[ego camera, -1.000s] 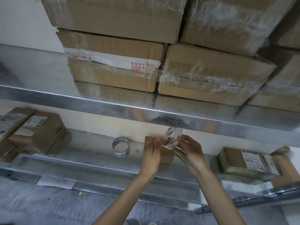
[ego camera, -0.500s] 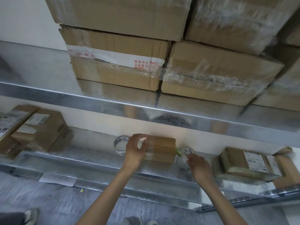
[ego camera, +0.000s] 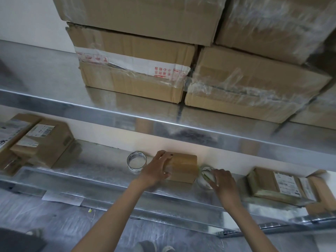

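A small taped cardboard box (ego camera: 183, 167) sits on the lower metal shelf (ego camera: 101, 171). My left hand (ego camera: 157, 170) grips its left end, fingers curled over the top and front. To the right of the box a clear tape roll (ego camera: 204, 176) rests on the shelf, and my right hand (ego camera: 224, 184) holds it from the right side, fingers curled round its rim. A second, nearly used tape roll (ego camera: 136, 161) stands just left of my left hand.
Labelled parcels (ego camera: 39, 142) lie at the shelf's left end and more parcels (ego camera: 280, 184) at its right. The upper shelf (ego camera: 127, 115) carries large stacked cartons (ego camera: 131, 70). A paper tag (ego camera: 62, 197) hangs on the lower shelf's front edge. My shoes show on the floor.
Both hands came down from holding the tape roll in the air. The left hand moved onto the small box; the right hand brought the roll down onto the shelf beside it.
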Demonstrator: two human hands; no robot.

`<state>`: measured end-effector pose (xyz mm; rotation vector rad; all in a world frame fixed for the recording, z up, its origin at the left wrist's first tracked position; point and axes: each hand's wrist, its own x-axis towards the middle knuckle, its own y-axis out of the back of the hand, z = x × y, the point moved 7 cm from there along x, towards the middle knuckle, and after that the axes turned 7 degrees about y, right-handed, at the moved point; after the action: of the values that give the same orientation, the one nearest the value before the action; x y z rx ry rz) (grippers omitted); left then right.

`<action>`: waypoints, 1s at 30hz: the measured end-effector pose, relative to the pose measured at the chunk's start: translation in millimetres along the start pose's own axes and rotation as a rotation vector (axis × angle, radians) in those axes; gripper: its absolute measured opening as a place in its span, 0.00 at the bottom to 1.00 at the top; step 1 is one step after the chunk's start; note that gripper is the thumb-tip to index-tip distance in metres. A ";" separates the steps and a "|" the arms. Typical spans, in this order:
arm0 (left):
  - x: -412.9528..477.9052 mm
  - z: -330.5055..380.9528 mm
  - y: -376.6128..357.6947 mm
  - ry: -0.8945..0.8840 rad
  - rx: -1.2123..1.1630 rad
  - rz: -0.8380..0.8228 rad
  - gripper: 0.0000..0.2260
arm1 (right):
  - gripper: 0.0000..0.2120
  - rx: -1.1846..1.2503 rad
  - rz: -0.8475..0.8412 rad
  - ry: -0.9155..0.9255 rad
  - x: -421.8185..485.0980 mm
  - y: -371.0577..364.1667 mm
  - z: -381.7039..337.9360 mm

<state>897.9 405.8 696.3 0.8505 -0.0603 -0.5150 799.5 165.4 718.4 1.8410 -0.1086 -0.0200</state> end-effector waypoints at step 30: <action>-27.4 2.2 4.5 0.022 -0.148 0.106 0.45 | 0.44 -0.271 -0.134 0.359 34.3 -27.8 -174.2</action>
<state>875.1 419.2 705.2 0.7046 -0.0464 -0.4057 847.8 337.1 740.1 1.5516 0.2576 0.1935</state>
